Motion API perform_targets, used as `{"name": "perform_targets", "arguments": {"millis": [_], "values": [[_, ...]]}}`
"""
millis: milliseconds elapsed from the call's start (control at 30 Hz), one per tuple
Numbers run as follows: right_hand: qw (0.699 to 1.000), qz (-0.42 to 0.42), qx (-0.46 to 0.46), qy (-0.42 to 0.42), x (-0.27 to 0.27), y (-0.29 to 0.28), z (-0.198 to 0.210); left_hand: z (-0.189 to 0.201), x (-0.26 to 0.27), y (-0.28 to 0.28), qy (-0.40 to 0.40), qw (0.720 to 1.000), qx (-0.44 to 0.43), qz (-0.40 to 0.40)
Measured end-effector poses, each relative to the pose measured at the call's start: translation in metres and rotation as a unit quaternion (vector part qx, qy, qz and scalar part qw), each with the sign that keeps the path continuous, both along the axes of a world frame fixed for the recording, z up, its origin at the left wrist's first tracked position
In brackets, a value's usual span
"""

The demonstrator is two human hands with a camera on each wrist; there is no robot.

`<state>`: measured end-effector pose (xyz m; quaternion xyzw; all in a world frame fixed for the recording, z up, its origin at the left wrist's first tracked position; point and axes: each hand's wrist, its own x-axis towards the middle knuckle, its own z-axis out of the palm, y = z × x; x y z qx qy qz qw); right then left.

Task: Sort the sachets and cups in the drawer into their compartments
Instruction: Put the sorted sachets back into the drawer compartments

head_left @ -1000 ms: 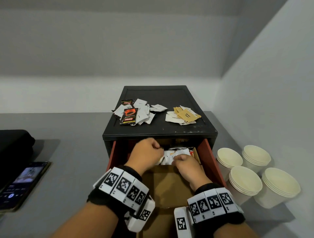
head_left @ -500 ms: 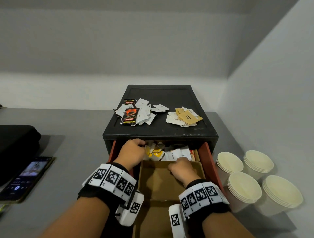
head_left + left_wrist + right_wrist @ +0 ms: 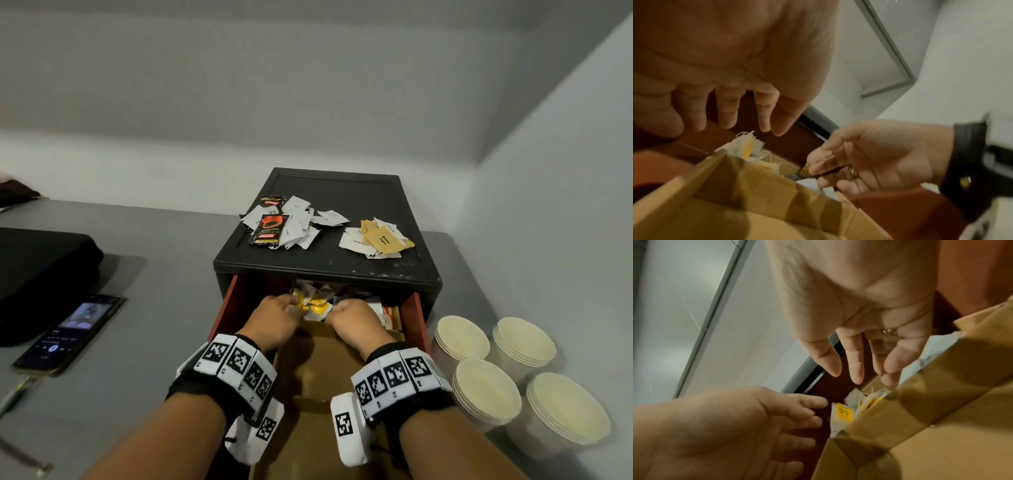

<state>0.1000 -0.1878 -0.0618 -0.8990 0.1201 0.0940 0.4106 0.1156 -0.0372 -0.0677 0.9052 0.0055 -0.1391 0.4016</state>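
Hands are being kept over the red drawer [image 3: 414, 310]: left hand [image 3: 274, 317] and right hand [image 3: 356, 318], fingers relaxed, nothing gripped. Yellow-tagged tea bags [image 3: 313, 303] are being left piled behind the cardboard divider [image 3: 756, 186].

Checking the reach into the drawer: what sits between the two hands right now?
In the head view, yellow-tagged tea bags lie between the left hand and right hand, at the back of the drawer behind the cardboard divider.

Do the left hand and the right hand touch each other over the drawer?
Apart. The head view shows the left hand and the right hand separated, with yellow tea bags visible between them; both wrist views show the same gap.
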Motion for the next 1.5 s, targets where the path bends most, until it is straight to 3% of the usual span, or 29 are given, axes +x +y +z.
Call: {"name": "perform_targets", "arguments": {"millis": [67, 167, 300, 433, 533, 733, 867, 933, 1033, 1200, 1367, 1500], "values": [[1.000, 0.007, 0.000, 0.007, 0.004, 0.005, 0.002, -0.002, 0.004, -0.006, -0.008, 0.998, 0.059, -0.032], [1.000, -0.001, -0.001, 0.012, 0.012, 0.013, 0.002, -0.003, 0.010, -0.013, -0.022, 0.997, 0.065, -0.030], [0.999, -0.006, 0.007, 0.050, 0.035, 0.022, 0.004, -0.011, 0.016, -0.011, -0.004, 1.000, -0.004, -0.011], [0.987, 0.071, -0.113, 0.092, 0.054, 0.034, 0.003, -0.020, 0.015, 0.002, 0.006, 0.994, -0.107, 0.012], [0.968, 0.124, -0.194, 0.102, 0.061, 0.042, -0.002, 0.001, -0.002, 0.013, 0.002, 0.984, -0.168, 0.058], [0.949, 0.163, -0.245, 0.110, 0.066, 0.050, -0.007, 0.008, -0.015, 0.027, -0.025, 0.976, -0.191, 0.104], [0.958, 0.124, -0.242, 0.094, 0.064, 0.047, -0.007, 0.010, -0.016, 0.031, -0.043, 0.975, -0.188, 0.107], [0.972, 0.095, -0.192, 0.094, 0.061, 0.040, -0.004, 0.010, -0.017, 0.033, -0.055, 0.976, -0.184, 0.103], [0.996, 0.026, -0.032, 0.074, 0.055, 0.026, -0.007, 0.012, -0.020, 0.034, -0.060, 0.977, -0.175, 0.109], [0.968, -0.035, 0.247, 0.026, 0.028, 0.009, -0.004, 0.017, -0.025, 0.032, -0.039, 0.976, -0.194, 0.087], [0.929, -0.023, 0.370, 0.010, -0.009, -0.001, 0.016, 0.017, -0.033, 0.027, -0.014, 0.979, -0.201, 0.019], [0.934, -0.020, 0.356, -0.035, -0.031, -0.004, 0.022, 0.025, -0.041, 0.023, -0.003, 0.975, -0.184, -0.126]]}}
